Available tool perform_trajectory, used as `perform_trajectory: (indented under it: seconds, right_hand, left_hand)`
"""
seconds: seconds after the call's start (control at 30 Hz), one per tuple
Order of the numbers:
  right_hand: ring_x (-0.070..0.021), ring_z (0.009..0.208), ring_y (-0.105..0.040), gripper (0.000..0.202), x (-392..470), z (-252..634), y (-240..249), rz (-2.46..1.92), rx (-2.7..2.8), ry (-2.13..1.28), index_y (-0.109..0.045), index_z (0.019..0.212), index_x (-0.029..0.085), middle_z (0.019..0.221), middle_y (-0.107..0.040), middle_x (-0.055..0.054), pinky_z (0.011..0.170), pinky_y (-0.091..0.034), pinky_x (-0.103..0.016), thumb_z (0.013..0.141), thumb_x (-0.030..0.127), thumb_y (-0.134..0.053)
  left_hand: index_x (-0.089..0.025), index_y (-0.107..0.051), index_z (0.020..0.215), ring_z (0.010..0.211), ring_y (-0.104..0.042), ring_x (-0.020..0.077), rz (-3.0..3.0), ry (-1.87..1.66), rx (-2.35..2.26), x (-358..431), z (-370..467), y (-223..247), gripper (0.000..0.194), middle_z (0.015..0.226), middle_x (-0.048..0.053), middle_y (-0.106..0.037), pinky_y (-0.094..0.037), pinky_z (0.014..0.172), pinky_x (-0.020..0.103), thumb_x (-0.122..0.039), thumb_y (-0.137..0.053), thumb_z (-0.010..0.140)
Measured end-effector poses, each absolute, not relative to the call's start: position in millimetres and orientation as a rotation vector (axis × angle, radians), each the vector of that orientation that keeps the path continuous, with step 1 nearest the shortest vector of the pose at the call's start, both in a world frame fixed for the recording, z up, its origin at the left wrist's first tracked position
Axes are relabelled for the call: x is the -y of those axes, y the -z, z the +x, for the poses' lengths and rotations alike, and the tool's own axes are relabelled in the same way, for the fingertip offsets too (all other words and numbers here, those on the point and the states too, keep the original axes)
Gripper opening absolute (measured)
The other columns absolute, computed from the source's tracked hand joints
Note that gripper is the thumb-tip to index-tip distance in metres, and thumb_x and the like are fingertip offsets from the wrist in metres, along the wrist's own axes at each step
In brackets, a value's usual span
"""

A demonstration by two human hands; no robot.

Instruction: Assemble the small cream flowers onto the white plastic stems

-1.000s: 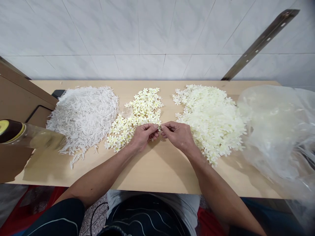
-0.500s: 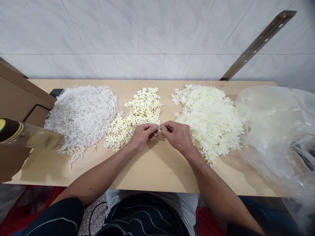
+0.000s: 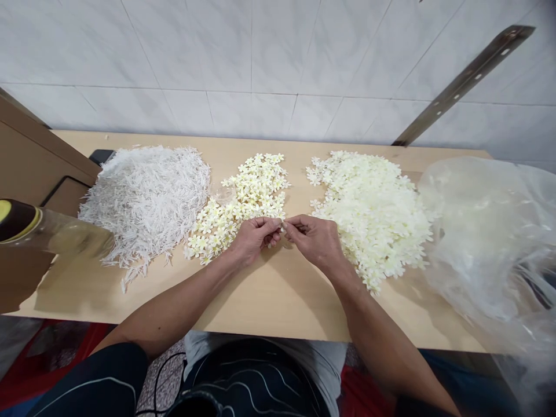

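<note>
Both hands meet at the fingertips just above the table, in front of the middle heap. My left hand [image 3: 257, 237] is closed in a pinch, and pale petals of a small artificial flower show at its thumb and forefinger. My right hand [image 3: 316, 238] also pinches, its tips almost touching the left ones; what lies between them is too small and covered to make out. Behind the left hand spreads a heap of cream flowers with yellow centres [image 3: 256, 188]. Beside the right hand lies a larger pile of pale cream blossoms [image 3: 376, 211].
A mound of thin white stamen-like strands [image 3: 147, 200] covers the table's left. A clear bottle with a dark cap [image 3: 69, 231] is near a cardboard box [image 3: 35, 150] there. Clear plastic bags [image 3: 486, 231] bulge over the right end. Tiled wall [image 3: 269, 46] stands behind.
The view has tilted and shifted slightly. My right fingertips have come a little closer to the left ones; both hands stay pinched in the same place.
</note>
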State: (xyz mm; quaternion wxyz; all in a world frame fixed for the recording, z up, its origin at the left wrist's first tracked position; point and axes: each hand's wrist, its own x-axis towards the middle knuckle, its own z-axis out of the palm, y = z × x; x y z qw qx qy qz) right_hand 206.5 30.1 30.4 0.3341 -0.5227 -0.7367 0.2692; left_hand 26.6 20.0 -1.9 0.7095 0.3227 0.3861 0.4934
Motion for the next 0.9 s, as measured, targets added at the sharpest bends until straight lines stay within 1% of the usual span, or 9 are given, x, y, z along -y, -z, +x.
perform_trajectory:
  seconds: [0.13,0.23,0.5,0.63,0.73,0.9]
  right_hand:
    - [-0.0178,0.067,-0.072,0.019,-27,204,-31,-1.375,1.933,-0.629,-0.081,0.092,0.022,0.076,-0.079,-0.001,0.061,-0.053,-0.025,0.090,0.032,-0.065]
    - [-0.0178,0.070,-0.073,0.020,-26,203,-31,-1.361,1.942,-0.616,-0.081,0.094,0.022,0.078,-0.080,-0.002,0.065,-0.053,-0.026,0.091,0.031,-0.063]
    - [-0.0143,0.061,-0.066,0.020,-24,201,-36,-1.377,1.994,-0.520,-0.079,0.089,0.021,0.069,-0.075,0.000,0.062,-0.048,-0.025,0.091,0.027,-0.060]
    - [-0.0141,0.059,-0.064,0.018,-24,200,-37,-1.407,1.969,-0.494,-0.078,0.086,0.021,0.066,-0.073,0.000,0.061,-0.048,-0.025,0.087,0.024,-0.061]
    - [-0.0158,0.060,-0.068,0.016,-26,201,-32,-1.418,1.890,-0.589,-0.077,0.087,0.021,0.067,-0.074,-0.001,0.061,-0.052,-0.025,0.087,0.025,-0.062]
    - [-0.0181,0.062,-0.074,0.015,-32,202,-24,-1.391,1.708,-0.912,-0.074,0.089,0.021,0.069,-0.077,-0.001,0.064,-0.060,-0.028,0.090,0.030,-0.063]
  left_hand:
    - [-0.011,-0.073,0.079,0.057,-0.055,0.0097,0.714,-1.104,-0.863,-19,27,0,0.041,0.067,0.005,-0.065,-0.043,0.056,0.025,-0.048,-0.089,0.073]
    - [-0.011,-0.072,0.078,0.057,-0.055,0.0096,0.700,-1.114,-0.869,-19,28,-2,0.041,0.067,0.004,-0.065,-0.043,0.056,0.025,-0.047,-0.090,0.072]
    - [-0.010,-0.073,0.079,0.058,-0.056,0.0093,0.692,-1.120,-0.867,-19,29,-3,0.041,0.070,0.005,-0.066,-0.044,0.056,0.024,-0.046,-0.091,0.071]
    - [-0.010,-0.074,0.082,0.058,-0.057,0.0098,0.728,-1.128,-0.872,-18,30,0,0.042,0.070,0.006,-0.067,-0.044,0.056,0.025,-0.048,-0.089,0.073]
    - [-0.010,-0.074,0.083,0.055,-0.057,0.0102,0.779,-1.145,-0.898,-18,30,3,0.043,0.068,0.006,-0.067,-0.045,0.056,0.025,-0.051,-0.086,0.076]
    - [-0.011,-0.073,0.082,0.054,-0.059,0.0110,0.833,-1.161,-0.930,-16,30,3,0.043,0.066,0.006,-0.068,-0.047,0.055,0.024,-0.053,-0.081,0.081]
